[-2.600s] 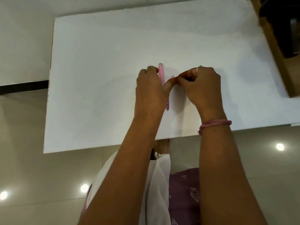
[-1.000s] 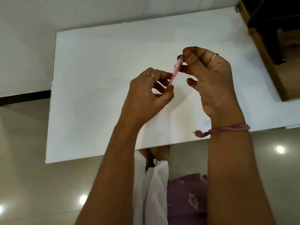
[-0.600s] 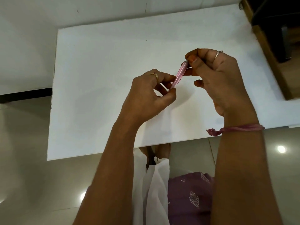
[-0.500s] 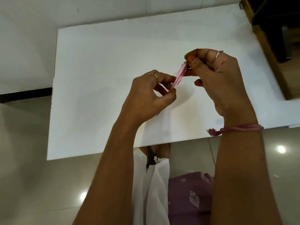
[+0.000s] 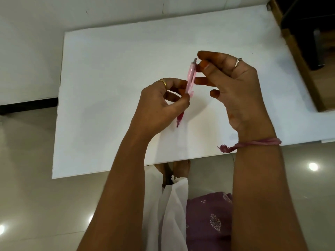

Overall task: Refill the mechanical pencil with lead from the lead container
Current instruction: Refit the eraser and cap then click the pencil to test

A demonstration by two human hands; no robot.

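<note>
A pink mechanical pencil (image 5: 190, 78) is held nearly upright above the white table (image 5: 112, 91), its dark pink tip pointing down toward me and its grey top end up. My left hand (image 5: 161, 107) grips the barrel around the middle. My right hand (image 5: 233, 84) is beside the pencil's top end, thumb and forefinger pinched together right next to the grey end; whether they hold something small I cannot tell. The lead container is not visible.
A wooden shelf or cabinet (image 5: 297, 57) with a dark opening stands at the table's right end. A white wall runs behind the table. Glossy floor tiles (image 5: 36, 196) and my purple and white clothing (image 5: 199, 220) lie below the near table edge.
The pencil has turned from slanted to nearly upright in my left hand. My right fingers have come off its top end and sit just beside it.
</note>
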